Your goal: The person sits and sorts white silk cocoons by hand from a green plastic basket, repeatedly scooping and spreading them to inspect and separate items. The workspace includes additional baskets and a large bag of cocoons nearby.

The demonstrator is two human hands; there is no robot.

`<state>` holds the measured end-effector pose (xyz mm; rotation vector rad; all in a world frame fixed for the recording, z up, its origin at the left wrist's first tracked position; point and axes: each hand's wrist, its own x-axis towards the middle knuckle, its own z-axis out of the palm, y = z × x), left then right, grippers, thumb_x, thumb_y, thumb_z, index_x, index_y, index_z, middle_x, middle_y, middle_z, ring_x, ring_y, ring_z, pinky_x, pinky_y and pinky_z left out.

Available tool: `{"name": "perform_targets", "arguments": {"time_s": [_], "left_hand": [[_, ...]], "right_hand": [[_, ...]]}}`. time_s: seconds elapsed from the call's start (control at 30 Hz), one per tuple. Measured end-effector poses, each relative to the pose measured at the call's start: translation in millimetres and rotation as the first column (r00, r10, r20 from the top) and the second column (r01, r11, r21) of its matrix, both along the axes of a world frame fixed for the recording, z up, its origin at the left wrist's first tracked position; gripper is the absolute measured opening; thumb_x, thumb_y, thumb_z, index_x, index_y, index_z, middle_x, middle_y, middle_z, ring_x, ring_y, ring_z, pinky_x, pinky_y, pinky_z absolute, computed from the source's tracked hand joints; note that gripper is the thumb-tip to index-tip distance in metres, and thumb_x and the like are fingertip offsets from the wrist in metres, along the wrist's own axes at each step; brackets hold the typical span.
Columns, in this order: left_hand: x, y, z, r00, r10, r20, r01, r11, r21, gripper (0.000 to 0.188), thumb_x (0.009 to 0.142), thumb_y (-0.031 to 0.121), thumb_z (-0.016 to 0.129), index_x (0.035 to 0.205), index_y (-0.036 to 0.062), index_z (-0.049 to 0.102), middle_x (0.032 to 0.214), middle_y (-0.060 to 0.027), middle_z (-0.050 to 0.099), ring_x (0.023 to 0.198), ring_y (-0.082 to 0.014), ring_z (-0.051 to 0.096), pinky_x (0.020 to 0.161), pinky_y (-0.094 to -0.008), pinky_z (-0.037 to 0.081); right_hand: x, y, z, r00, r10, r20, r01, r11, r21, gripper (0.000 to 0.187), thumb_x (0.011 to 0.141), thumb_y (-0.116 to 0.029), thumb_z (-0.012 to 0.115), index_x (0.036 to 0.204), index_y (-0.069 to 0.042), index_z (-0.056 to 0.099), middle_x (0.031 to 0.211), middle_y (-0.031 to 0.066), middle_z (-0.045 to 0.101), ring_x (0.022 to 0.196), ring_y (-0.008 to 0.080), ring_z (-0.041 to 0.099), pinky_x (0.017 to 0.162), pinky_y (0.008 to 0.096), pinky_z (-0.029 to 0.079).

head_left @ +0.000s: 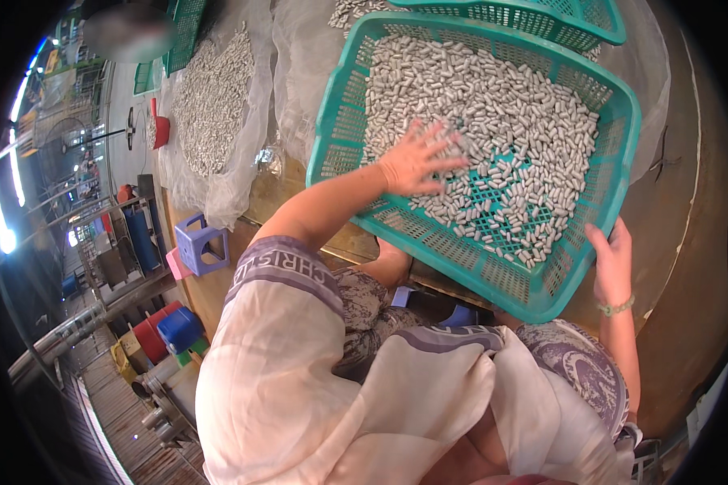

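A green plastic basket (542,301) with mesh sides is tilted in front of me. Many small, pale grey, capsule-shaped pieces (493,81) lie in it, thickest toward its far side. The mesh bottom shows through near the middle and the near side. My left hand (421,164) is over these pieces with its fingers spread, slightly blurred; whether it touches them I cannot tell. At the near right corner my right hand (612,257) grips the basket's rim, thumb on top and fingers hidden beneath. A green bracelet circles that wrist.
Another green basket (534,14) stands beyond mine. Leftward, a heap of similar pieces (214,105) lies on clear plastic sheeting (233,190), beside a red scoop (161,132). A purple stool (201,244) and a blue drum (180,329) are farther left.
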<state>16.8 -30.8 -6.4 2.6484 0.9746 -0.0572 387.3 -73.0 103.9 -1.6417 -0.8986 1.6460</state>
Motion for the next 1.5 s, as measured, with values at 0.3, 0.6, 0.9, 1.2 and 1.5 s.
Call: {"name": "perform_targets", "arguments": {"time_s": [0.3,0.6,0.9,1.2,1.5], "left_hand": [[157.2,22.4,0.5,0.942,-0.226,0.248,0.216,0.974,0.067,0.046,0.084,0.052,0.046,0.129,0.0422,0.044,0.146,0.0087,0.029,0.138,-0.0247,0.017,0.108,-0.0604,0.005],[-7.9,22.1,-3.3,0.983,-0.043,-0.179,0.05,0.998,0.033,0.06,0.083,0.055,0.047,0.138,0.0404,0.029,0.15,0.003,0.019,0.138,-0.0331,0.011,0.108,-0.0595,0.007],[141.7,13.3,-9.0,0.913,-0.335,0.235,0.357,0.932,-0.06,0.047,0.087,0.049,0.043,0.133,0.0403,0.038,0.146,0.003,0.028,0.135,-0.0232,0.026,0.107,-0.0608,0.004],[9.8,53.8,20.9,0.995,0.102,-0.023,-0.097,0.984,0.152,0.05,0.084,0.037,0.056,0.132,0.0323,0.041,0.139,-0.0035,0.037,0.124,-0.0283,0.041,0.103,-0.0502,0.029],[-15.2,-10.2,-0.7,0.534,0.795,-0.287,-0.822,0.568,0.043,0.072,0.082,0.05,0.052,0.124,-0.0054,0.033,0.118,-0.0281,0.042,0.107,-0.0434,0.046,0.093,-0.0482,0.038]], "right_hand": [[-7.5,-1.2,5.3,1.0,-0.003,0.006,0.003,0.999,0.049,0.024,0.083,-0.001,0.056,0.106,0.004,0.053,0.096,0.0049,0.061,0.083,0.0094,0.055,0.074,0.025,0.045],[4.8,-2.6,-1.5,0.999,-0.031,-0.032,0.031,1.0,-0.005,0.024,0.081,0.0,0.055,0.104,0.004,0.054,0.095,0.0052,0.061,0.082,0.0096,0.055,0.074,0.0249,0.045],[-2.1,-4.0,-2.1,0.998,-0.035,0.051,0.033,0.999,0.033,0.024,0.081,-0.001,0.055,0.105,0.004,0.054,0.095,0.0049,0.061,0.082,0.0102,0.055,0.075,0.0252,0.045],[7.3,-4.9,-5.7,0.997,-0.07,-0.022,0.069,0.998,-0.013,0.024,0.081,-0.002,0.056,0.105,0.004,0.055,0.094,0.0049,0.062,0.082,0.0095,0.055,0.075,0.0248,0.044],[3.4,-1.7,-7.6,0.999,-0.024,0.025,0.024,1.0,-0.008,0.026,0.083,-0.005,0.056,0.107,0.004,0.054,0.097,0.0051,0.062,0.084,0.0099,0.056,0.077,0.0256,0.045]]}}
